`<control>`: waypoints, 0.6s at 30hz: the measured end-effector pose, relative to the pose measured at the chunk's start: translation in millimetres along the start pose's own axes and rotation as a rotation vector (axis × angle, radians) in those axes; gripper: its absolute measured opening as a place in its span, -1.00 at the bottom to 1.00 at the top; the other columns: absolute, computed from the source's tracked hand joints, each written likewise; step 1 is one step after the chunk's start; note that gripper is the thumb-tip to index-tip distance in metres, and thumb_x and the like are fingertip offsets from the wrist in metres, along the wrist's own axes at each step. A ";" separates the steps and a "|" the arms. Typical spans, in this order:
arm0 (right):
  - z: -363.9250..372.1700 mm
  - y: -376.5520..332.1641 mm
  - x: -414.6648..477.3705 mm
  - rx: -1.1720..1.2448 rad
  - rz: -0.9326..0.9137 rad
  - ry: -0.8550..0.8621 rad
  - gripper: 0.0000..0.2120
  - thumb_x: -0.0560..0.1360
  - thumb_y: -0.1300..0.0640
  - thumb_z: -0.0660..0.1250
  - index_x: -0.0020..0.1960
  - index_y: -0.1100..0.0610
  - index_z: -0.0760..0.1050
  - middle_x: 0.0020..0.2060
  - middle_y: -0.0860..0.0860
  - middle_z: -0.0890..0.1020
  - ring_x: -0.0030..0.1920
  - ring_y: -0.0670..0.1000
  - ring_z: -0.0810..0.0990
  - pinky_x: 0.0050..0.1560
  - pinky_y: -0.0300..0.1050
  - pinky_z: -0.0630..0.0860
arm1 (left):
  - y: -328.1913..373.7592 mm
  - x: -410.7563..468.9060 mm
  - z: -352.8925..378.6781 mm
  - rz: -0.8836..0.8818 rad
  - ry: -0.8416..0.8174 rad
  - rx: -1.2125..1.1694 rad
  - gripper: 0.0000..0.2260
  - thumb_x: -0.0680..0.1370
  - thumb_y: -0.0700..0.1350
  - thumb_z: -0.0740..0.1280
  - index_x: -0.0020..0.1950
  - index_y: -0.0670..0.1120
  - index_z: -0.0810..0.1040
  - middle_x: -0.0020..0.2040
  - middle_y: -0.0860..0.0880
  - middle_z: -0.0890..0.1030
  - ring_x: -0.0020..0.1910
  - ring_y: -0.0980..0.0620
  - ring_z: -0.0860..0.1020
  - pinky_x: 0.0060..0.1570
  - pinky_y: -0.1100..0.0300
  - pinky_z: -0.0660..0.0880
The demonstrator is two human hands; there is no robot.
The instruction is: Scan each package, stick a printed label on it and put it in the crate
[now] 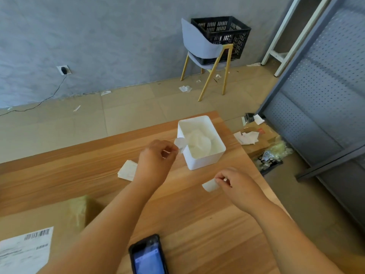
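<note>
1. Bare surface (pixel 197 214) lies open between the forearms, from the phone (pixel 148 256) at the near edge up to the bin (pixel 203 161).
2. The bin stands just beyond the left hand (pixel 156 157), which pinches a scrap (pixel 180 143) at its rim. The bin's wall blocks a straight reach forward.
3. A paper stack (pixel 127 171) lies just left of that wrist.
4. The package (pixel 39 218) fills the near left corner.
5. The right hand (pixel 235 182) pinches a label (pixel 210 184) near the right edge, and litter (pixel 246 138) lies on the floor beyond.
6. The crate (pixel 221 34) sits on a chair (pixel 199 44), well apart across open floor.
</note>
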State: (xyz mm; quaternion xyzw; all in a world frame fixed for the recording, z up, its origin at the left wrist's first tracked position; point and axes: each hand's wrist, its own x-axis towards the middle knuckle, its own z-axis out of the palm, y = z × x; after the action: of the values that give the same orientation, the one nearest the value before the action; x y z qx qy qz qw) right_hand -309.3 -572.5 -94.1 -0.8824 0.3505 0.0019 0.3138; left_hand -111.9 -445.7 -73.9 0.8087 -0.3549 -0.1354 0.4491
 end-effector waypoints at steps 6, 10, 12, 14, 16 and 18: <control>-24.1 36.7 14.5 0.047 0.001 0.043 -0.83 0.57 0.10 0.26 -0.17 -0.12 0.46 -0.17 -0.22 0.48 -0.16 -0.24 0.43 -0.20 -0.31 0.37 | 8.2 57.0 67.1 0.318 -0.085 0.422 -0.81 0.54 -0.22 0.26 0.06 -0.11 0.63 -0.05 -0.08 0.62 -0.09 -0.12 0.54 -0.12 0.08 0.46; -29.8 50.0 22.0 0.049 0.004 0.052 -0.77 0.57 0.10 0.26 -0.22 -0.18 0.40 -0.17 -0.21 0.48 -0.16 -0.23 0.44 -0.15 -0.25 0.42 | -4.4 72.2 92.8 0.358 -0.355 0.844 -0.65 0.55 -0.22 0.16 0.28 0.05 0.49 0.16 0.03 0.52 0.12 -0.05 0.43 0.00 0.14 0.30; -30.1 53.8 24.1 0.043 0.004 0.052 -0.76 0.56 0.09 0.27 -0.22 -0.19 0.40 -0.16 -0.22 0.49 -0.15 -0.23 0.44 -0.15 -0.27 0.42 | -8.6 71.5 96.2 0.336 -0.451 0.886 -0.62 0.54 -0.18 0.13 0.33 0.06 0.44 0.28 0.05 0.45 0.20 -0.05 0.35 0.08 0.09 0.28; -28.6 55.6 25.2 0.029 -0.001 0.044 -0.78 0.57 0.09 0.26 -0.21 -0.17 0.40 -0.16 -0.22 0.48 -0.15 -0.24 0.43 -0.17 -0.28 0.41 | -12.9 67.4 94.6 0.286 -0.508 0.864 -0.60 0.56 -0.10 0.10 0.40 0.09 0.35 0.40 0.07 0.32 0.30 -0.07 0.23 0.21 0.01 0.20; -25.7 55.8 25.3 0.026 -0.003 0.042 -0.82 0.57 0.08 0.26 -0.18 -0.13 0.43 -0.17 -0.21 0.48 -0.16 -0.25 0.43 -0.19 -0.28 0.40 | -14.2 59.9 87.4 0.241 -0.504 0.796 -0.61 0.58 -0.06 0.09 0.42 0.12 0.32 0.42 0.08 0.27 0.34 -0.07 0.18 0.27 -0.02 0.14; -21.1 54.2 23.4 0.054 0.002 0.054 -0.85 0.57 0.08 0.25 -0.16 -0.10 0.46 -0.17 -0.20 0.49 -0.16 -0.25 0.43 -0.24 -0.31 0.37 | -13.0 48.5 76.0 0.198 -0.433 0.672 -0.64 0.58 -0.05 0.12 0.38 0.13 0.37 0.38 0.10 0.34 0.33 -0.06 0.23 0.27 -0.01 0.16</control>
State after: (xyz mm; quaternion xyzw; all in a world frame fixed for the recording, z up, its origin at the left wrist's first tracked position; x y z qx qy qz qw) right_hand -329.8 -628.8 -112.3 -0.8730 0.3597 -0.0307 0.3279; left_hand -112.3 -522.8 -122.3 0.8250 -0.5419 -0.1352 0.0860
